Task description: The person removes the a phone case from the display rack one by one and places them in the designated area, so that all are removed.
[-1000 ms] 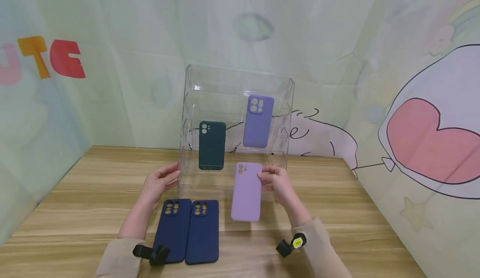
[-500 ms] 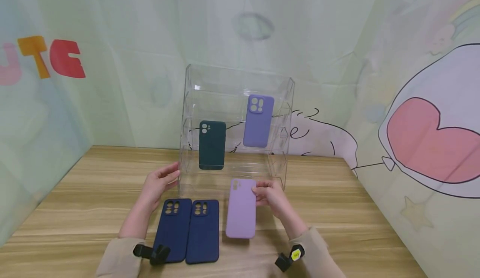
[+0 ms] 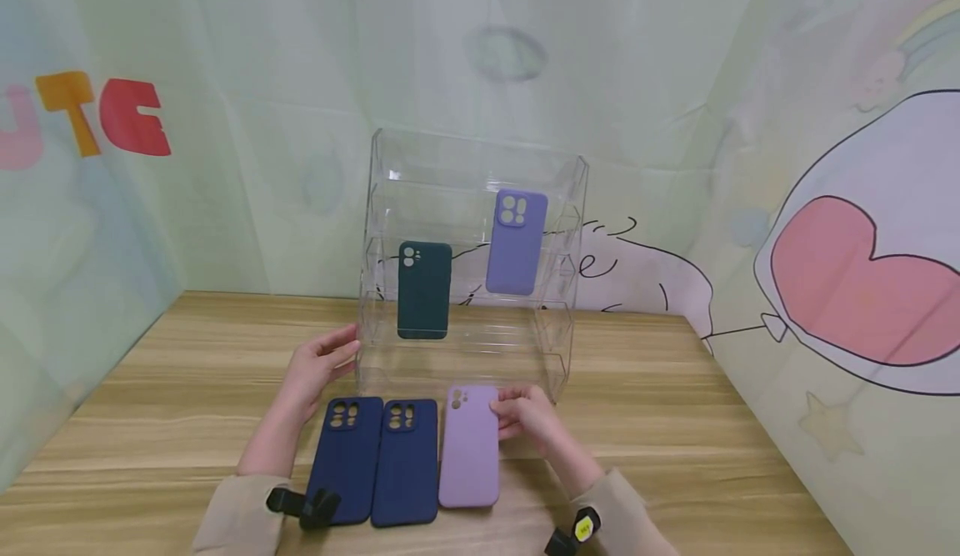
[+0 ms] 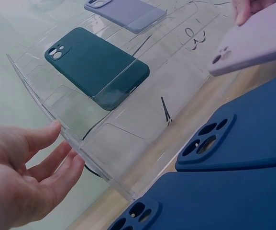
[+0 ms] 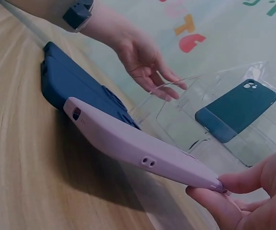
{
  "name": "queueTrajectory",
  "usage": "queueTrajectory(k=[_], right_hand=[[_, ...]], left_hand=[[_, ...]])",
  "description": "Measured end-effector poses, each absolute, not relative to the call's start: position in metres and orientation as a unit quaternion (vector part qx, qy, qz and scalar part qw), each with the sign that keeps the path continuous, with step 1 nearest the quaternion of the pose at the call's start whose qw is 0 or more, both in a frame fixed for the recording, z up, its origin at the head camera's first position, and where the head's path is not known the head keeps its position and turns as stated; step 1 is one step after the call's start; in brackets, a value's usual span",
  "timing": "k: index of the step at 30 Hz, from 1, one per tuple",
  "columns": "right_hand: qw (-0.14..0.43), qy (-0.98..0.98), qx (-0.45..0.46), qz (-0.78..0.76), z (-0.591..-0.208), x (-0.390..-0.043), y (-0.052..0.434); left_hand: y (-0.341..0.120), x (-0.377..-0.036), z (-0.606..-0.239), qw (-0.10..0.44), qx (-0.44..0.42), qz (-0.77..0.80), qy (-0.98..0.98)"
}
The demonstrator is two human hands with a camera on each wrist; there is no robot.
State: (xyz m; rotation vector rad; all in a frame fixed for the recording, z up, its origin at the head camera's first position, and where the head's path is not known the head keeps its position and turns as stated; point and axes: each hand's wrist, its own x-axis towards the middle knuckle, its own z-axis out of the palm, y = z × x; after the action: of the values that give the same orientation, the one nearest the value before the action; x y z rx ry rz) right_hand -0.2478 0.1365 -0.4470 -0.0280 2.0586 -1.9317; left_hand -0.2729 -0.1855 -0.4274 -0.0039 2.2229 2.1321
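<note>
The right hand [image 3: 525, 416] is bringing the lilac case [image 3: 469, 446] down from the clear acrylic rack [image 3: 567, 231], pinching its far end and lowering it beside the two navy cases [image 3: 378, 461] on the tabletop [image 3: 150, 389]. Its near end is touching down, far end tilted up. The left hand [image 3: 318, 366], fingers relaxed, is resting against the rack's left edge.

On the wall [image 3: 112, 206] to my left I can read big cartoon letters [image 3: 101, 114]: an orange "T" and a red "E", with part of a pink letter before them cut off by the picture's edge. The right wrist view shows the same letters, plus green ones too cropped to read.
</note>
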Motion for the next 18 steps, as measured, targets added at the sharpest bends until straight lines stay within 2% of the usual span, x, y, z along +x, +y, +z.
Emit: queueTrajectory(k=[18], right_hand=[[0.173, 0.746, -0.009, -0.643, -0.459, -0.244, 0.131]], left_hand=[[-0.185, -0.273, -0.427, 0.034, -0.002, 0.690, 0.723]])
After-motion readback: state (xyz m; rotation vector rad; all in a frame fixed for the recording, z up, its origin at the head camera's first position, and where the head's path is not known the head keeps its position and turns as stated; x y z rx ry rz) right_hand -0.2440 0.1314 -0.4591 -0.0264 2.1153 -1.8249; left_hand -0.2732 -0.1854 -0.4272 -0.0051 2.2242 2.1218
